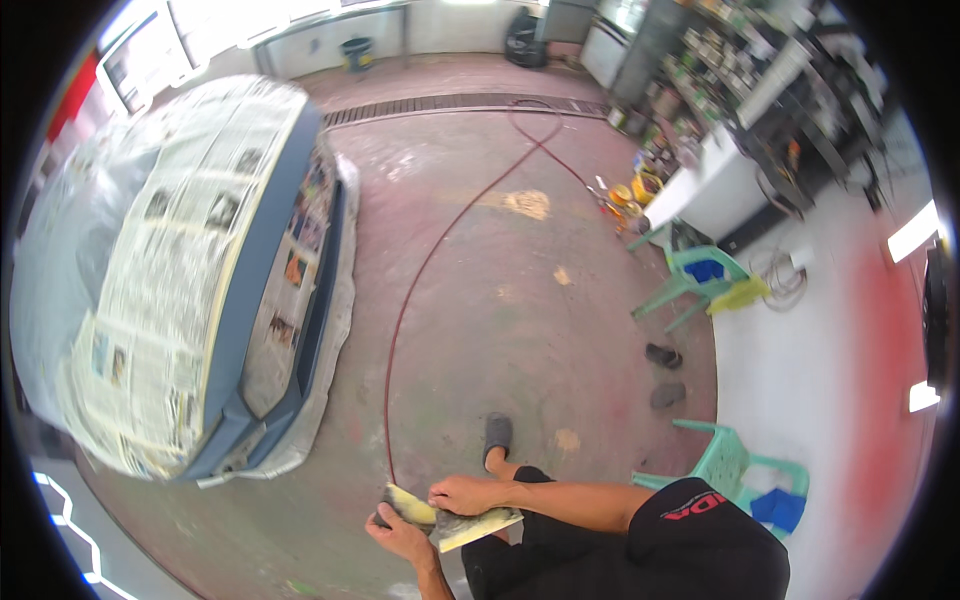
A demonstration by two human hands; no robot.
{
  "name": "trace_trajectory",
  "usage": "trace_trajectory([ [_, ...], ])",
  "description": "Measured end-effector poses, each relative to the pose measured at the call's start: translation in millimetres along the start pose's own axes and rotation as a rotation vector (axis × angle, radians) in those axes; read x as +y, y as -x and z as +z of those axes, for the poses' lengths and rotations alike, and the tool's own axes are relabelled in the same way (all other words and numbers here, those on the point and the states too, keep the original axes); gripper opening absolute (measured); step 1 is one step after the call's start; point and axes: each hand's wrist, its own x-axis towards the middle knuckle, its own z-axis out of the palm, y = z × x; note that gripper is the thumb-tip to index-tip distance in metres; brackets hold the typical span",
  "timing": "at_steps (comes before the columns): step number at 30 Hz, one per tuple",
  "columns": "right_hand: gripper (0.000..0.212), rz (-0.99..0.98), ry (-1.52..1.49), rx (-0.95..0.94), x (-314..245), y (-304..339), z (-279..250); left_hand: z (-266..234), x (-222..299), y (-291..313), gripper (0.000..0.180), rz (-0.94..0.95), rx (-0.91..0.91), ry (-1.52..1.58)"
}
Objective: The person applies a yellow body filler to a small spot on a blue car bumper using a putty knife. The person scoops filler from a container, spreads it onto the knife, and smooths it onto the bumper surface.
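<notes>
Low in the middle, my left hand [402,538] is closed round the edge of a flat yellow piece with dark smudges [412,508], which looks like sandpaper or a thin pad. Right beside it, my right hand [462,494] is closed, fingers curled over a second smudged yellow piece [482,527]. The two pieces meet or overlap between the hands; whether they are joined, I cannot tell. A dark red hose [403,310] runs across the floor, its near end passing out of sight at the left piece.
To the left stands a car masked with newspaper [150,260] and plastic film, its blue-grey bumper [235,385] bare. Green plastic chairs [690,275] and dark slippers [665,372] line the right side. A cluttered shelf [720,70] and a floor drain grate [430,106] lie farther off.
</notes>
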Motion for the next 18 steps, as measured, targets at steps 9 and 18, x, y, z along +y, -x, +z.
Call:
trace_trajectory([
  [9,0.046,0.094,-0.232,0.553,57,146,-99,63,140,-37,0.050,-0.099,-0.343,0.147],
  [18,0.040,0.211,-0.700,1.313,100,275,-206,199,187,66,0.025,-0.150,-0.961,0.148],
])
